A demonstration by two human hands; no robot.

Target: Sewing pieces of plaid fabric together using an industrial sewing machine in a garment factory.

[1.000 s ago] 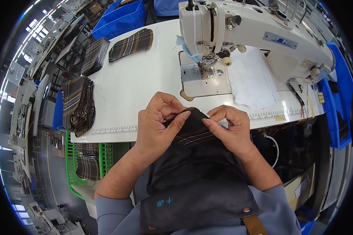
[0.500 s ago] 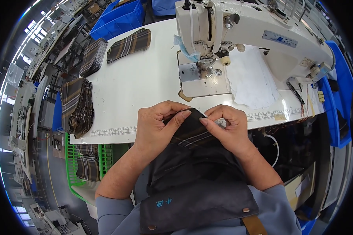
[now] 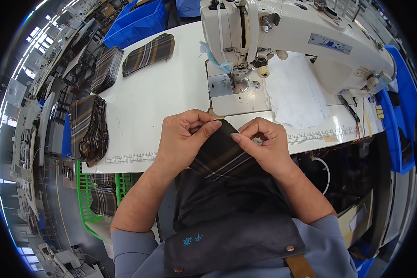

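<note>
My left hand (image 3: 184,138) and my right hand (image 3: 263,144) pinch the top edge of a dark plaid fabric piece (image 3: 220,157) at the near edge of the white sewing table (image 3: 162,92). The fingertips of both hands almost meet over the cloth's upper corner. The fabric hangs down over my dark apron (image 3: 227,222). Just beyond the hands stands the white sewing machine (image 3: 287,37), its needle and presser foot (image 3: 238,83) a short way past the cloth.
Plaid fabric pieces lie on the table: a stack (image 3: 90,129) at the left edge, and two more (image 3: 106,67) (image 3: 149,53) at the far left. White paper (image 3: 294,95) lies under the machine arm. A blue bin (image 3: 136,23) stands behind, a green crate (image 3: 102,194) below left.
Both hands have shifted slightly along the fabric's top edge, and the fingertips have drawn closer together over the corner. The cloth stays at the table edge.
</note>
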